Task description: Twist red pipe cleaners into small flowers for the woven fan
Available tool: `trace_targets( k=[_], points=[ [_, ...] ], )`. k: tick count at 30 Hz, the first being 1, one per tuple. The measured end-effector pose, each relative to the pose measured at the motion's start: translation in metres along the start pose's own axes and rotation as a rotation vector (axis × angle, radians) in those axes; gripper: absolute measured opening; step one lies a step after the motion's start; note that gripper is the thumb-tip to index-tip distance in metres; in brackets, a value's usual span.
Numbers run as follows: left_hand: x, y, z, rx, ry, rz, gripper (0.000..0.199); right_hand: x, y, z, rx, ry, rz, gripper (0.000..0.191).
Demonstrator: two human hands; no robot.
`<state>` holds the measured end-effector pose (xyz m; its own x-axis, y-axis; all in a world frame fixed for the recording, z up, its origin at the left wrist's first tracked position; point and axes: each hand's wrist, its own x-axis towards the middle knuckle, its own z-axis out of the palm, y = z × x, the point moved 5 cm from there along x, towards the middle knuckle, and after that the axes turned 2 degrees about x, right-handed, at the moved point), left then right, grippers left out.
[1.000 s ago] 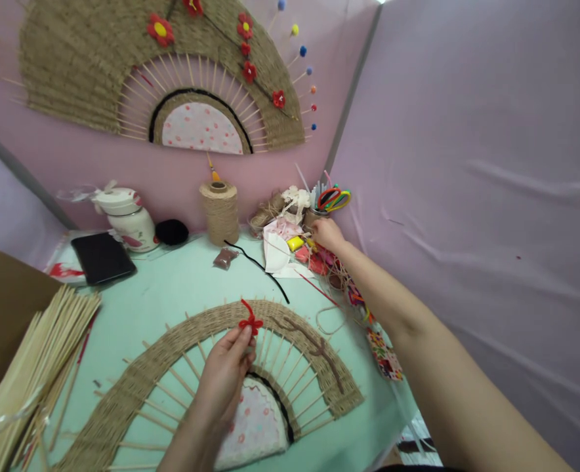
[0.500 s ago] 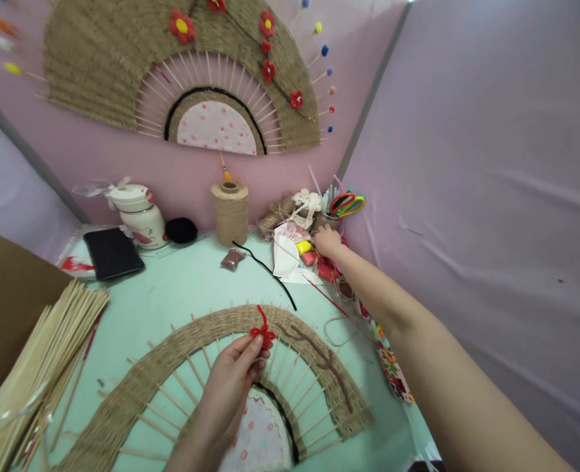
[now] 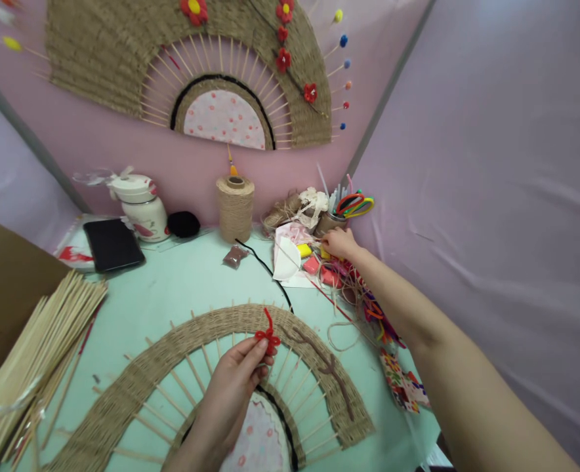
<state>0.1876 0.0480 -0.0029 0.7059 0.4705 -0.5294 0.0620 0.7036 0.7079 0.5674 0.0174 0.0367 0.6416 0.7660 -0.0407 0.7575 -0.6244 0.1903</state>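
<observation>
Right hand (image 3: 340, 242) has shifted rightward; red flower (image 3: 267, 338) points stem-up, leaning slightly left.

My head camera, aimed forward and down
Close above my left hand (image 3: 235, 375), facing the table (image 3: 182, 292) and pink wall (image 3: 186, 167) beyond.

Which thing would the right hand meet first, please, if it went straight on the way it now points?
Most likely the pale pink fabric, just ahead of the right hand; depth is hard to judge here, so it might pass above.
</observation>
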Motion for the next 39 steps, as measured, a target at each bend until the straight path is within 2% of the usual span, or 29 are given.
trace_targets(
  k=[6, 13, 19, 28, 34, 39],
  points=[
    [-0.001, -0.003, -0.001, 0.004, -0.002, -0.023, 0.035, -0.006, 0.006, 0.005, -0.004, 0.072, 0.031, 0.031],
    [-0.001, -0.001, 0.000, 0.007, 0.003, -0.022, 0.034, 0.004, -0.014, 0.007, 0.026, 0.125, -0.034, 0.030],
    [-0.002, 0.002, 0.002, 0.005, 0.017, -0.023, 0.037, 0.009, -0.016, 0.009, 0.039, 0.068, -0.118, 0.026],
    [0.000, -0.004, -0.003, -0.001, 0.005, -0.042, 0.034, 0.002, -0.005, 0.014, -0.001, 0.083, 0.093, 0.036],
    [0.000, -0.003, -0.002, -0.011, 0.016, -0.043, 0.036, 0.010, -0.010, 0.018, 0.030, 0.073, 0.079, 0.034],
    [-0.001, -0.003, -0.002, -0.010, 0.012, -0.053, 0.038, 0.018, -0.017, 0.024, 0.029, 0.048, 0.123, 0.033]
  ],
)
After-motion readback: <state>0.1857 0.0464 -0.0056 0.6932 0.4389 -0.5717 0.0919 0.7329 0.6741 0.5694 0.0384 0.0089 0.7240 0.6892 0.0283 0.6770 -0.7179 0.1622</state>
